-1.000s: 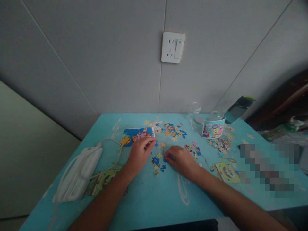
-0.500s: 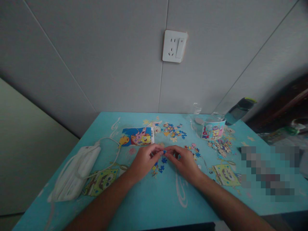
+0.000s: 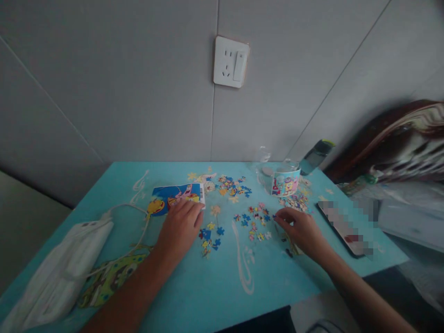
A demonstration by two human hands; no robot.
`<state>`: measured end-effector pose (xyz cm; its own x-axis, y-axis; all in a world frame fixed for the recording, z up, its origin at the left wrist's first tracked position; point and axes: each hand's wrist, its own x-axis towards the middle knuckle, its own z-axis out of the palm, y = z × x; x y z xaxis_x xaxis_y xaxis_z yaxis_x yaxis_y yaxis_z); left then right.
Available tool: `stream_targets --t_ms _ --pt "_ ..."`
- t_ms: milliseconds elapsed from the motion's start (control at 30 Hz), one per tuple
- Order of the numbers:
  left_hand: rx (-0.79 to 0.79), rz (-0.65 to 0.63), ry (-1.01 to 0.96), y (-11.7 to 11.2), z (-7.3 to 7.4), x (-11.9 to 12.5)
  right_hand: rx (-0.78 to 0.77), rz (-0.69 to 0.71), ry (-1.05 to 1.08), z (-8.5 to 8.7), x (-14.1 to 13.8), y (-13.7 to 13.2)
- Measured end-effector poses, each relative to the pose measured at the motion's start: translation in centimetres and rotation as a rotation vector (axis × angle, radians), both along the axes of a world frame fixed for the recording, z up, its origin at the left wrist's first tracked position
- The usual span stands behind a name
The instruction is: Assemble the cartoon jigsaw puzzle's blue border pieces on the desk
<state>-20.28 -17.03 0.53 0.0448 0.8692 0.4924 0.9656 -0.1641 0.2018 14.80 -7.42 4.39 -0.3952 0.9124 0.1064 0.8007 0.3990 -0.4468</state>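
Observation:
My left hand [image 3: 182, 225] rests with its fingers laid flat over the lower part of a picture card [image 3: 161, 193], which shows cartoon characters on blue. It holds nothing that I can see. On the right, the thumb and forefinger of my right hand [image 3: 301, 227] pinch a small dark blue jigsaw puzzle piece [image 3: 274, 216]. Just left of those fingertips lies a loose cluster of mixed puzzle pieces [image 3: 255, 216]. A smaller group of blue and yellow puzzle pieces [image 3: 208, 236] is beside my left hand. Farther back spreads another pile of puzzle pieces [image 3: 231, 185].
At the back right stand a clear tub with a cartoon label [image 3: 286, 182] and a dark bottle [image 3: 316, 156]. More pieces [image 3: 295, 202] lie before the tub. A phone [image 3: 342, 229] is at the right; a white power strip [image 3: 69, 263] with a cable is at the left.
My hands, together over a blue piece at the centre before, are now apart. The left has moved onto the picture card, the right over to the right-hand cluster. The view has turned rightward.

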Motion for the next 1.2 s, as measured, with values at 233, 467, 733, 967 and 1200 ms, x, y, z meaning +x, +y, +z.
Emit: stream_targets --t_ms 233,467,733,967,1200 --pt "-0.032 -0.066 0.09 0.8 -1.4 0.2 -0.069 -0.023 -0.054 -0.9 0.8 0.2" --pt "-0.082 -0.128 0.086 2.2 -0.9 1.8 -0.011 -0.023 -0.093 -1.3 0.8 0.5" --pt "-0.149 -0.156 0.122 2.0 -0.8 1.4 0.116 0.188 -0.175 0.6 -7.7 2.3" --pt "-0.149 -0.1 0.172 1.5 -0.2 1.5 0.162 0.229 -0.194 -0.1 -13.9 5.5" --pt "-0.114 0.019 0.146 0.6 -0.1 1.7 0.143 0.238 -0.169 -1.5 -12.8 5.6"
